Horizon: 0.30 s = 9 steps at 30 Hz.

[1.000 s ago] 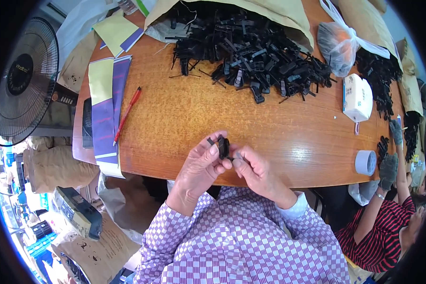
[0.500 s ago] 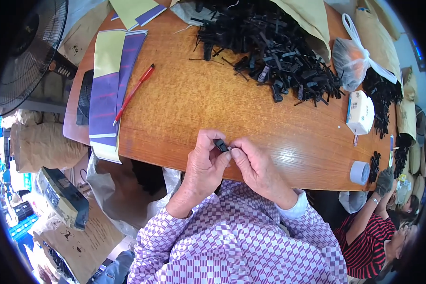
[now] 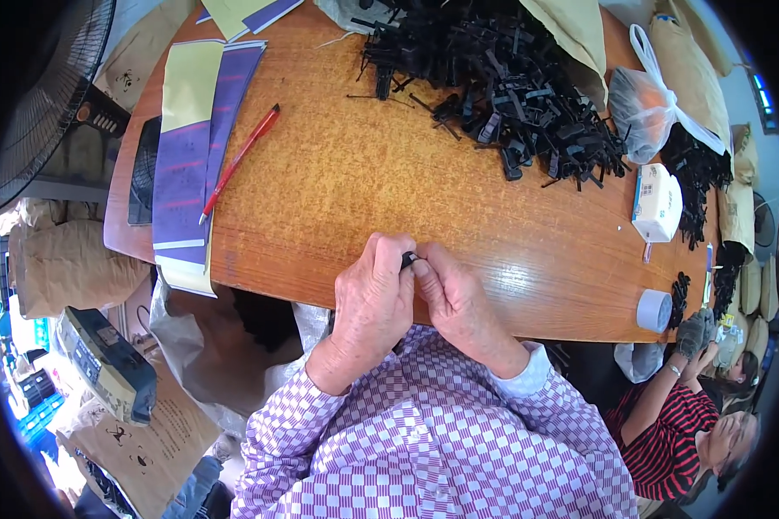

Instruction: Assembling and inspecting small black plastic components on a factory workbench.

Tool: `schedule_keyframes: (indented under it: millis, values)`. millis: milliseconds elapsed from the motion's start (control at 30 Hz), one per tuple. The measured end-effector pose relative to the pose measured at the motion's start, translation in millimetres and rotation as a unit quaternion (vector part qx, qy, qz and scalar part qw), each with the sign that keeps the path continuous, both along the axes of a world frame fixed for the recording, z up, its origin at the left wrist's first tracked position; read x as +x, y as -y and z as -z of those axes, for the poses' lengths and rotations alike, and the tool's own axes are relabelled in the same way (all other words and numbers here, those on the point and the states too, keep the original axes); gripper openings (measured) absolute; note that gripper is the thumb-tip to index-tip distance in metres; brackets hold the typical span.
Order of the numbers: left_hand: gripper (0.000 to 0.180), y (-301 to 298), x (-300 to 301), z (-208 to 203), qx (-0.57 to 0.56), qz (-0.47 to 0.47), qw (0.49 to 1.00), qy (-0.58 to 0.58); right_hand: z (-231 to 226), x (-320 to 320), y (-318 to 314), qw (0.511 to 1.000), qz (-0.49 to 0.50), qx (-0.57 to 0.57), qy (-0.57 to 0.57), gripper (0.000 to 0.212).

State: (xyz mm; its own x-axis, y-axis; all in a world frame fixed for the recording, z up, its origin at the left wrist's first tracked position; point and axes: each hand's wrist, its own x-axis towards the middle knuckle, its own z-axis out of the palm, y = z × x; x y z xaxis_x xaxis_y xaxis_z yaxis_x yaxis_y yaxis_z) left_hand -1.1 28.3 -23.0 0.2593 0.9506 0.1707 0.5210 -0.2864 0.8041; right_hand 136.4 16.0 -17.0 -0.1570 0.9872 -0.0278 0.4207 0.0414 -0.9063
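Just over the table's near edge, a small black plastic part (image 3: 407, 259) sits between my two hands, mostly covered by fingers. My left hand (image 3: 370, 298) is closed around it, with the knuckles facing up. My right hand (image 3: 452, 298) pinches its exposed end with thumb and forefinger, where a small light spot shows. Across the table, out of reach of the fingers now, lies a large heap of similar black plastic parts (image 3: 537, 112), many with thin strap-like tails.
Purple and yellow paper strips (image 3: 182, 156) and a red pen (image 3: 241, 163) lie on the left. On the right are a tissue pack (image 3: 657, 204), a tape roll (image 3: 654, 310) and a knotted plastic bag (image 3: 640, 112). A gloved co-worker (image 3: 675, 424) sits at right; a fan (image 3: 48, 112) stands left.
My left hand has rolled over and closed further around the black part, hiding more of it. My right fingers stay against its end. The view has shifted slightly.
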Motion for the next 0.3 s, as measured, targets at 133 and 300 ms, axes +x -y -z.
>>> schedule_keyframes:
  millis: [133,300]
  values:
    - [0.028,-5,6,1,-0.086,-0.007,0.971,0.223,-6,11,-3,0.995,0.039,-0.038,-0.079,0.017]
    - [0.027,-15,-4,-17,-0.42,0.033,0.709,0.566,7,42,-1,0.929,0.002,-0.22,-0.296,0.037]
